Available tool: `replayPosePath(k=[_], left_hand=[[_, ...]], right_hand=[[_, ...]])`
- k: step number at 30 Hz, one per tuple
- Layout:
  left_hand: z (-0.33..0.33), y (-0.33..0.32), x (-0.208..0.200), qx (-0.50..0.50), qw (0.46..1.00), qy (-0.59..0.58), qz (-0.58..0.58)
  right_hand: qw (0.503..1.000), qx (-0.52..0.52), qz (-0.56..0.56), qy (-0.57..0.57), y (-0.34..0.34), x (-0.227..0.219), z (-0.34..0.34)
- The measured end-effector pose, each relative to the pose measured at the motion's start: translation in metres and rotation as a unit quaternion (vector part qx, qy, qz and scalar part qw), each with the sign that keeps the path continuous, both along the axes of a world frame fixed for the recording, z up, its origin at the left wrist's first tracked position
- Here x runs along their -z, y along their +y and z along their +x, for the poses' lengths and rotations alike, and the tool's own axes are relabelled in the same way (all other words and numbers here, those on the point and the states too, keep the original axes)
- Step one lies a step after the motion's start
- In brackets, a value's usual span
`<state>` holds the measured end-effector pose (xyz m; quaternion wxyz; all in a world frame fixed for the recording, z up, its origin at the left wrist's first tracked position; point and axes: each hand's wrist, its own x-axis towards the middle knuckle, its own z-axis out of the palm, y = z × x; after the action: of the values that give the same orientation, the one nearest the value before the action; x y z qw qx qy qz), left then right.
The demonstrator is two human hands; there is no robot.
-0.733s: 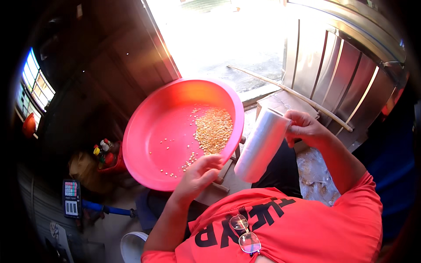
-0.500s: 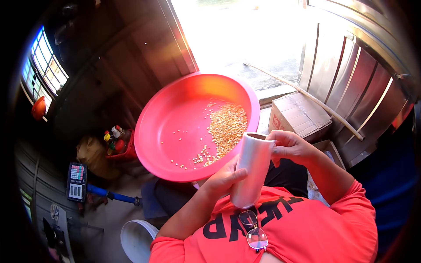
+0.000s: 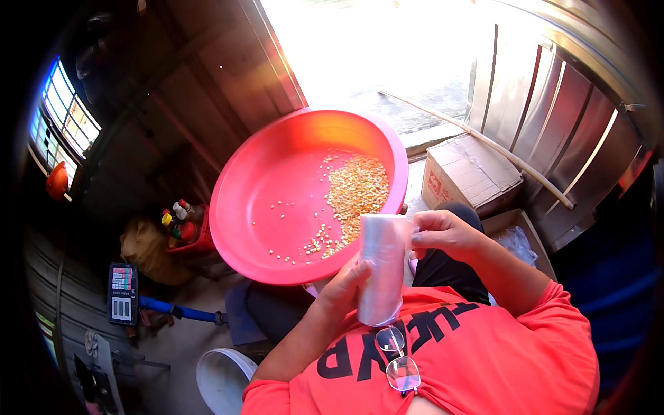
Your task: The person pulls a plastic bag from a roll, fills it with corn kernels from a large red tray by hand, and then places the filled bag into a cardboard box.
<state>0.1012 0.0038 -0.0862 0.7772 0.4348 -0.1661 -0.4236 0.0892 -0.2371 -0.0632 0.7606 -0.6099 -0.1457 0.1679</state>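
Note:
My left hand [image 3: 344,286] is wrapped round a roll of clear plastic film [image 3: 381,273], with the thumb across its front. The roll stands nearly upright before my chest, its lower end close to the red shirt. At the roll's upper right, my right hand [image 3: 446,235] pinches the loose edge of the film between thumb and fingers. Just beyond the hands lies a wide pink basin [image 3: 238,200]. Yellow corn kernels [image 3: 356,190] are heaped in its right part, with several scattered over the bottom.
A closed cardboard box [image 3: 470,169] stands at the right, a long stick [image 3: 484,142] resting across it. Nearer is an open carton [image 3: 543,259] with clear plastic inside. At the left are a red crate [image 3: 197,242] of bottles, a scale display [image 3: 123,294] and a white bucket [image 3: 221,380].
The roll has turned, so its hollow core end no longer shows, and shifted slightly left. My right hand has moved a little left and down, and film now stretches to its fingers.

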Motion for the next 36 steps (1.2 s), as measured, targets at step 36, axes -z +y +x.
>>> replayPosePath(k=[36], left_hand=[[0.013, 0.032, 0.008, -0.056, 0.99, 0.082, -0.1]], right_hand=[[0.94, 0.225, 0.256, 0.015, -0.075, 0.066, -0.02]])
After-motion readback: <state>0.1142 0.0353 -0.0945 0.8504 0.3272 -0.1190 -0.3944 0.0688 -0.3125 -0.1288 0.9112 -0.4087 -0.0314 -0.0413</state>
